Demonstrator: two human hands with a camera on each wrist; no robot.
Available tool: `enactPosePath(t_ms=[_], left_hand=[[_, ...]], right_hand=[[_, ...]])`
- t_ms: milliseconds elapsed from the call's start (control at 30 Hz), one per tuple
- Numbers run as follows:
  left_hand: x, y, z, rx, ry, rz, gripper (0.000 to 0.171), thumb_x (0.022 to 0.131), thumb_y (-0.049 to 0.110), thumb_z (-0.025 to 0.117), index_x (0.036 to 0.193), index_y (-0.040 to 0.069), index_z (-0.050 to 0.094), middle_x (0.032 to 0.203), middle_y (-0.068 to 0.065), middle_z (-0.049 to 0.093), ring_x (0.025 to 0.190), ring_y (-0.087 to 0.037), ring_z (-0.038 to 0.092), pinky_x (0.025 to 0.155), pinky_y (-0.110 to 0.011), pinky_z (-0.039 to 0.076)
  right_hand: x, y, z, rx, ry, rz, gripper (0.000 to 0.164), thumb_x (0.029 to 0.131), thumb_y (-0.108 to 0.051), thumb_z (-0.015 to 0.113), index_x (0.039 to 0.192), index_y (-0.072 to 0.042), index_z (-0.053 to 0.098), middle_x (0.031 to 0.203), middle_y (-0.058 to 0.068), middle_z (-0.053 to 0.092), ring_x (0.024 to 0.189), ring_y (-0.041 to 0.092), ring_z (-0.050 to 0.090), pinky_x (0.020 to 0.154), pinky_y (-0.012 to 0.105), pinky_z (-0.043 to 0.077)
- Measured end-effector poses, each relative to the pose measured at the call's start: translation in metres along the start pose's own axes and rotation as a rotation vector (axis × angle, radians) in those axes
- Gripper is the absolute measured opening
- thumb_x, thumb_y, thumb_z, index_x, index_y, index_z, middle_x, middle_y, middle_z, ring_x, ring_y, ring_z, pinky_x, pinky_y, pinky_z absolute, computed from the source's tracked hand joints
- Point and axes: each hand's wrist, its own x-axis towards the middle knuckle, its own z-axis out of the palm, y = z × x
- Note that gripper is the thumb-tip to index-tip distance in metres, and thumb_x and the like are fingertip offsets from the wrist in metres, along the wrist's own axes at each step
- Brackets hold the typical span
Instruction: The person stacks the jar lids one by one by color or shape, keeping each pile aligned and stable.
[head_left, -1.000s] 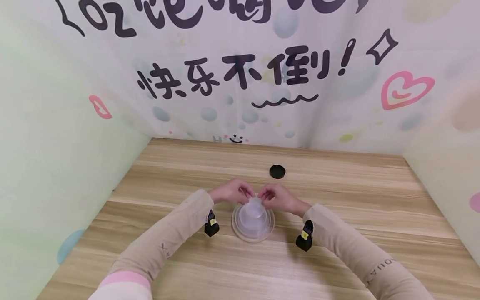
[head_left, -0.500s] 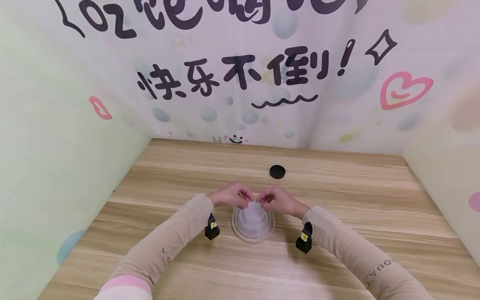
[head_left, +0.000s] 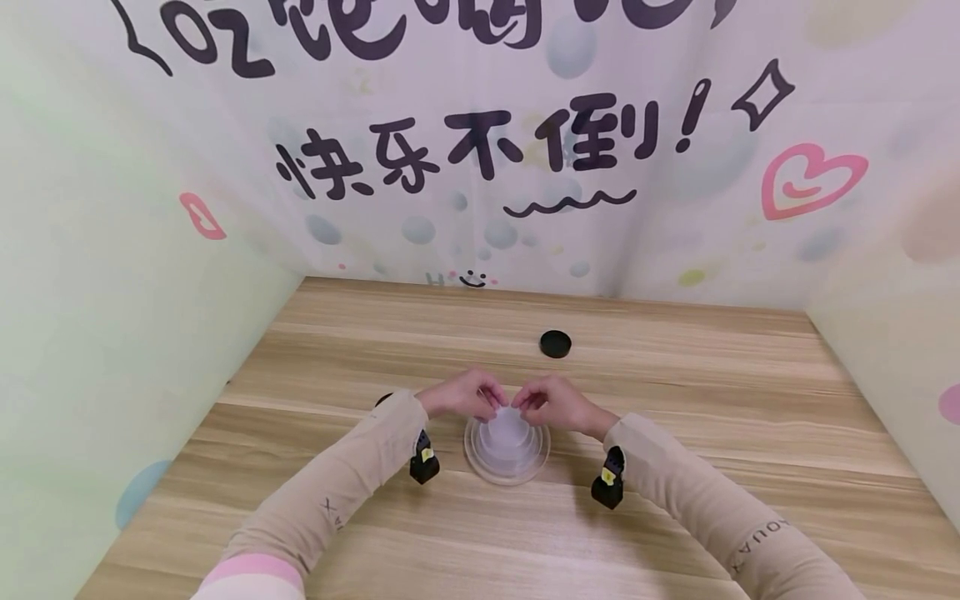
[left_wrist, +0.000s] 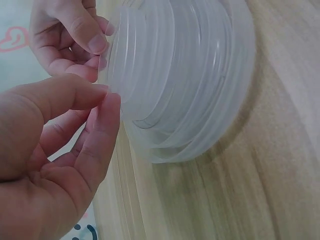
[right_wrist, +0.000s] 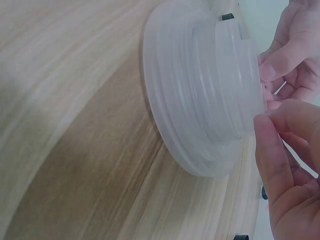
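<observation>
A round, stepped stack of translucent plastic lids [head_left: 507, 467] stands on the wooden table, wide at the base and narrowing upward. My left hand [head_left: 465, 394] pinches the rim of the smallest, topmost lid [right_wrist: 252, 85] between thumb and index finger. Opposite it, my right hand [head_left: 557, 402] pinches the same rim the same way. In the left wrist view, the lower lids [left_wrist: 200, 70] show as several nested rings, with the fingertips right at the top edge. The remaining fingers of both hands curl loosely behind the thumbs.
A black disc [head_left: 556, 343] lies on the table [head_left: 675, 350] behind the right hand. Part of another dark round thing [head_left: 383, 399] peeks out behind the left sleeve. Patterned cloth walls border the table at the back and both sides.
Both hands have come slightly down toward the stack, and its top sits lower. The dark round thing behind the left sleeve has come into view.
</observation>
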Motion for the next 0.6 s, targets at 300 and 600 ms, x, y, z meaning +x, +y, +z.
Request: enactPosePath(t_ms=[300, 600], left_hand=[[-0.0009, -0.0004, -0.0001, 0.019, 0.009, -0.003, 0.025, 0.073, -0.009, 0.059, 0.098, -0.007, 0.058, 0.08, -0.008, 0.056, 0.069, -0.013, 0.054, 0.063, -0.024, 0.049], [-0.0021, -0.0018, -0.001, 0.017, -0.001, -0.001, 0.024, 0.076, -0.006, 0.06, 0.099, -0.005, 0.057, 0.081, -0.007, 0.057, 0.07, -0.013, 0.054, 0.064, -0.026, 0.05]], right_hand=[[0.0, -0.0001, 0.0006, -0.005, 0.01, 0.002, 0.014, 0.074, 0.005, 0.06, 0.087, 0.005, 0.064, 0.078, 0.009, 0.063, 0.07, 0.009, 0.056, 0.064, 0.021, 0.049], [-0.0009, 0.0003, 0.0009, -0.008, 0.016, 0.012, 0.013, 0.074, 0.004, 0.061, 0.087, 0.004, 0.064, 0.078, 0.007, 0.063, 0.07, 0.01, 0.056, 0.064, 0.021, 0.049]])
